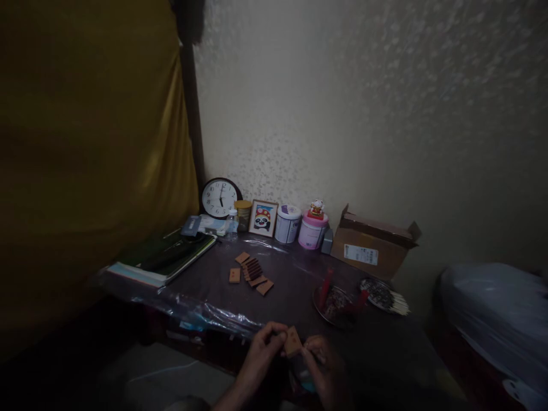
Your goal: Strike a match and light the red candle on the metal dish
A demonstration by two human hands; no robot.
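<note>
A small brown rectangular tile (293, 342) is held up between both hands at the near edge of the dark table (295, 285). My left hand (262, 349) pinches its left side with closed fingers. My right hand (320, 359) grips its right side, fingers curled. Further back on the table lies a spread of several similar brown tiles (252, 272), apart from my hands.
Along the wall stand a round clock (220, 197), a jar (243, 212), a framed panda picture (263, 218), two tubs (299, 226) and an open cardboard box (373, 242). Books (165, 260) lie left; a metal dish (334, 303) with red sticks, right. A yellow curtain (89, 148) hangs left.
</note>
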